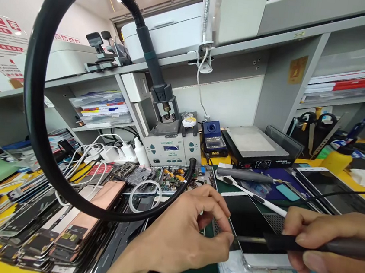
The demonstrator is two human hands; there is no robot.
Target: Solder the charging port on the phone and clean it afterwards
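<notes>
My left hand point(189, 228) is over the middle of the bench, thumb and index finger pinched together. What sits in that pinch, if anything, is too small to make out. From the right, my right hand point(334, 248) grips a dark-handled tool point(280, 242) with a thin metal shaft. The tool's tip points left and meets the left fingertips; its exact kind does not show. Beneath the tool lies a white phone point(250, 215) with a black screen, partly covered by my right hand.
A thick black hose point(32, 94) loops across the left, from a hot-air station point(168, 148). Stacked phone parts point(70, 237) fill the left bench. Behind stand a blue soldering station point(214, 135) and a heating plate point(256, 146). A grey-handled tool point(246, 175) and white brush point(260, 199) lie beyond the phone.
</notes>
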